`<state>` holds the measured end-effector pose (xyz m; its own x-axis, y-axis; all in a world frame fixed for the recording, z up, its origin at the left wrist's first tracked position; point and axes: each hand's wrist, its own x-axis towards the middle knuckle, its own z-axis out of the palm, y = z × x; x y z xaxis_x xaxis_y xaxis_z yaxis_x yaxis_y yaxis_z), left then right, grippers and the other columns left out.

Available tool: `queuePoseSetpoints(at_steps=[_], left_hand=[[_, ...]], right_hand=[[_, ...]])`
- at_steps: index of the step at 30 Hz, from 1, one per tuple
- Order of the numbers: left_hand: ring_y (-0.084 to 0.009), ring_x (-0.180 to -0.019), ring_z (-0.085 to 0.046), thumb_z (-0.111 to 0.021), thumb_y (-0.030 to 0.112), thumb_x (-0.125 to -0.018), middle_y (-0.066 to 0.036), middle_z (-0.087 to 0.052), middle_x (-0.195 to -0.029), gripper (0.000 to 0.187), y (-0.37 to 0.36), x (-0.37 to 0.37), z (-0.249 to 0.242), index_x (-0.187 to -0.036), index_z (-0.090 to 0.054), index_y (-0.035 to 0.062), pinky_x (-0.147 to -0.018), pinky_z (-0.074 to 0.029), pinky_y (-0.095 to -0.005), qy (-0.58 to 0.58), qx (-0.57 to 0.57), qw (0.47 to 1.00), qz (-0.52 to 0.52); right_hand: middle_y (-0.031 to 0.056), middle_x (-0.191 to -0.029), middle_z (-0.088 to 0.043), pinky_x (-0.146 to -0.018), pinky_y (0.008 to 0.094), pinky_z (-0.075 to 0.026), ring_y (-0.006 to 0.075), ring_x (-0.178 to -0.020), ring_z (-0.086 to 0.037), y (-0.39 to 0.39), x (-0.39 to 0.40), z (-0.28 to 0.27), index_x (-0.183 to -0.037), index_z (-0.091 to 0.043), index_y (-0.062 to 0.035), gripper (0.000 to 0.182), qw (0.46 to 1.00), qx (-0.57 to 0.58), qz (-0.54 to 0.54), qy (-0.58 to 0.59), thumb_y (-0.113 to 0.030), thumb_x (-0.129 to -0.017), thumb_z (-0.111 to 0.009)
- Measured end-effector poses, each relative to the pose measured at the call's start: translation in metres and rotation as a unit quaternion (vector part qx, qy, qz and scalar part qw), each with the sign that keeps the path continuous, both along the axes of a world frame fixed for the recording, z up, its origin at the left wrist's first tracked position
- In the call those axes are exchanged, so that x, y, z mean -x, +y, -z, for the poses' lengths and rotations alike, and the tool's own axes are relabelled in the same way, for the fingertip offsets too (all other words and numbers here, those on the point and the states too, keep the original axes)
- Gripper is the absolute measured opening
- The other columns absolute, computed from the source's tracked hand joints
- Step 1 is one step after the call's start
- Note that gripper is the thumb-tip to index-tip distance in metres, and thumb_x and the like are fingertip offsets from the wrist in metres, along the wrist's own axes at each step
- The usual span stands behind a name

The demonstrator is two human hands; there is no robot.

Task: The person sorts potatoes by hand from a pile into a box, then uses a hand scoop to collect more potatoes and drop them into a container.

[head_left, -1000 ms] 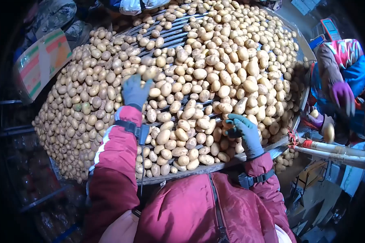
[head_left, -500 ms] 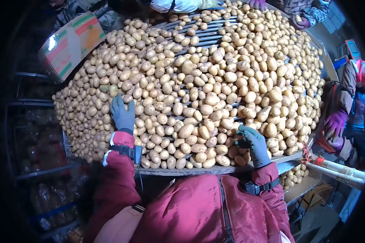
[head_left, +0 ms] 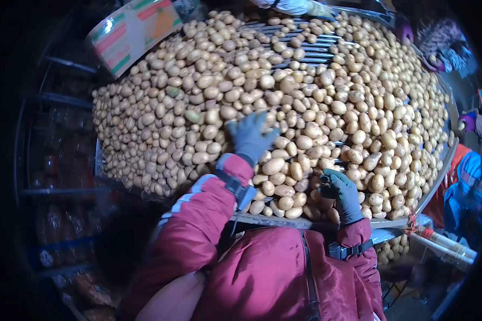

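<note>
Head view first: the left hand [head_left: 250, 138], gloved in grey-blue, spreads palm down over the potatoes [head_left: 304, 142], fingers splayed and gripping none of them that I can see. The right hand [head_left: 340, 191], gloved in grey and green, sits by the near rim, its fingers half curled; I can't tell whether a potato is inside. Around both, potatoes cover most of the counter [head_left: 273, 221], a couple tinged green left of the left hand, and metal slats [head_left: 318, 52] show through near the far side. Up at the far left leans a striped cardboard box [head_left: 134, 33]. White poles [head_left: 447, 246] jut out at the right corner, and a co-worker's pale sleeve [head_left: 292, 5] reaches the far edge.
</note>
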<state>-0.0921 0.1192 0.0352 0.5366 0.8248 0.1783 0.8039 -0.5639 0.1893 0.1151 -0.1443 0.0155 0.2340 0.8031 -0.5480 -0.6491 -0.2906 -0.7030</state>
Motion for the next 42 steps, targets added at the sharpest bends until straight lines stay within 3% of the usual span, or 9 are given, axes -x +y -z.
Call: queuePoseSetpoints(at_steps=[6,9,14,22,27,30,32,34,42], left_hand=[[-0.0382,-0.134,-0.046,-0.081,0.036,-0.083,-0.019,-0.05,-0.144,0.068,-0.057,0.041,-0.025,-0.142,-0.056,0.0137,-0.114,-0.036,-0.0477,-0.117,0.079,0.985,0.097],[-0.0388,-0.125,-0.05,-0.08,0.033,-0.08,-0.02,-0.056,-0.131,0.061,-0.019,0.113,-0.032,-0.127,-0.06,0.0014,-0.109,-0.04,-0.0473,-0.264,0.062,0.959,-0.085],[-0.046,-0.125,-0.05,-0.071,0.05,-0.088,-0.029,-0.049,-0.14,0.074,0.008,0.215,0.001,-0.142,-0.051,0.0027,-0.105,-0.044,-0.053,-0.07,0.045,0.969,-0.234],[-0.042,-0.124,-0.049,-0.076,0.043,-0.085,-0.021,-0.051,-0.139,0.074,-0.042,0.092,-0.001,-0.146,-0.049,0.0111,-0.11,-0.038,-0.0501,-0.06,-0.036,0.99,-0.125],[-0.0407,-0.142,-0.038,-0.08,0.034,-0.085,-0.019,-0.03,-0.158,0.084,-0.078,0.061,-0.003,-0.154,-0.039,0.0107,-0.113,-0.04,-0.0463,-0.194,0.196,0.961,-0.023],[-0.037,-0.134,-0.05,-0.078,0.027,-0.086,-0.022,-0.045,-0.149,0.071,-0.059,0.089,-0.004,-0.148,-0.047,0.0111,-0.11,-0.044,-0.0445,-0.225,0.17,0.953,0.111],[-0.0324,-0.12,-0.058,-0.076,0.017,-0.085,-0.016,-0.059,-0.131,0.045,-0.021,0.11,-0.03,-0.126,-0.063,0.0047,-0.104,-0.048,-0.0439,-0.387,0.303,0.87,-0.043],[-0.0365,-0.119,-0.055,-0.072,0.017,-0.084,-0.016,-0.06,-0.127,0.046,0.025,0.147,-0.032,-0.128,-0.063,0.0083,-0.104,-0.046,-0.0453,-0.105,-0.066,0.992,-0.035],[-0.032,-0.097,-0.067,-0.081,0.024,-0.08,-0.015,-0.066,-0.112,0.04,0.023,0.142,-0.019,-0.115,-0.069,0.0096,-0.085,-0.055,-0.0421,-0.234,0.188,0.944,-0.137]], right_hand=[[0.0114,-0.115,-0.072,-0.086,0.0308,-0.058,0.0203,-0.102,-0.07,0.021,0.014,0.001,-0.128,-0.065,0.0019,0.034,0.997,-0.016,-0.044,-0.06,-0.016,-0.1,-0.059],[0.011,-0.115,-0.072,-0.091,0.0299,-0.055,0.0187,-0.106,-0.068,0.025,0.021,0.001,-0.127,-0.065,0.0024,0.034,0.997,-0.024,-0.055,-0.043,-0.016,-0.099,-0.059],[0.0105,-0.114,-0.072,-0.089,0.0302,-0.056,0.0186,-0.104,-0.068,0.021,0.033,-0.008,-0.127,-0.065,0.0024,0.033,0.997,-0.029,-0.052,-0.045,-0.015,-0.099,-0.058],[0.0077,-0.111,-0.071,-0.078,0.0276,-0.058,0.0156,-0.09,-0.07,0.027,0.054,0.02,-0.127,-0.066,0.0001,0.032,0.993,-0.029,-0.094,-0.066,-0.016,-0.101,-0.058],[0.0089,-0.11,-0.072,-0.074,0.0304,-0.06,0.0178,-0.087,-0.072,0.046,0.074,-0.012,-0.128,-0.065,0.0006,0.033,0.992,0.0,-0.119,-0.032,-0.017,-0.1,-0.06],[0.0087,-0.109,-0.072,-0.073,0.0307,-0.061,0.0178,-0.084,-0.072,0.049,0.084,-0.022,-0.127,-0.066,0.0004,0.033,0.992,0.022,-0.122,-0.03,-0.017,-0.1,-0.06],[0.0082,-0.108,-0.072,-0.071,0.0304,-0.061,0.0173,-0.082,-0.071,0.047,0.091,-0.024,-0.126,-0.066,0.0002,0.032,0.993,0.019,-0.115,-0.032,-0.017,-0.1,-0.06],[0.0071,-0.107,-0.072,-0.069,0.029,-0.06,0.0156,-0.08,-0.071,0.042,0.097,-0.02,-0.125,-0.067,-0.0006,0.03,0.991,0.019,-0.126,-0.042,-0.016,-0.1,-0.06],[0.0091,-0.12,-0.066,-0.073,0.0311,-0.059,0.0192,-0.092,-0.07,0.042,0.123,-0.049,-0.135,-0.06,-0.0036,0.039,0.987,0.026,-0.153,0.031,-0.027,-0.104,-0.053]])
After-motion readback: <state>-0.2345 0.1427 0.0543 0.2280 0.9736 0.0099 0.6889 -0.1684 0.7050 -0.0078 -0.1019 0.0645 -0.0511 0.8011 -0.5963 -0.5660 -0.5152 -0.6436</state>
